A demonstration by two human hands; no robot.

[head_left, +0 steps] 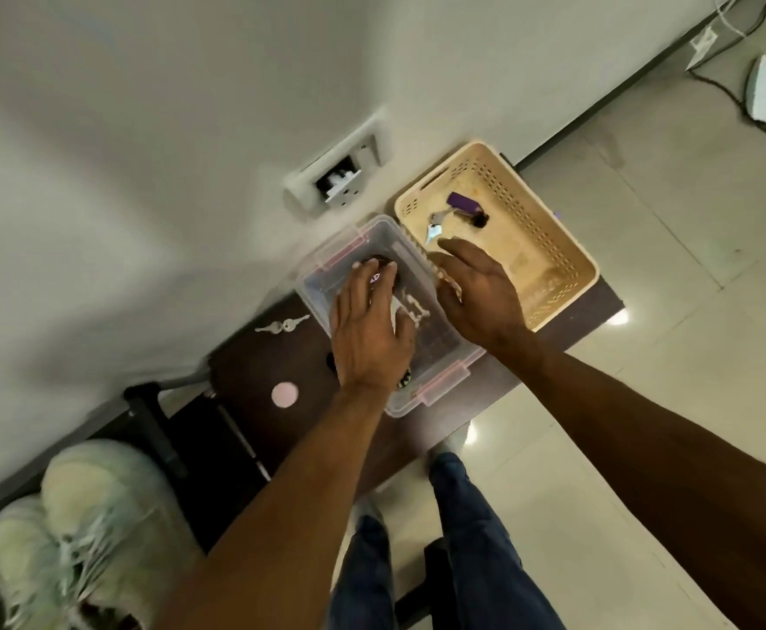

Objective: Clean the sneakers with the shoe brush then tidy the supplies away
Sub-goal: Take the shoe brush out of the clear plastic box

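So my left hand [368,331] is reaching down into the clear plastic box [444,379] on the dark surface [253,370], fingers spread fairly straight over something dark inside it. Can't tell if that's the shoe brush, it's too blurry. Grip looks open, not wrapped around anything that I can make out. My right hand [481,297] hangs flat, palm down, fingers straight and relaxed, over the box's right wall next to the beige basket [567,247], holding nothing. Both forearms stretch out in front of me. The sneakers [76,529], pale green, sit low at the near left, well apart from the box. Two keys [281,326] lie left of the box.
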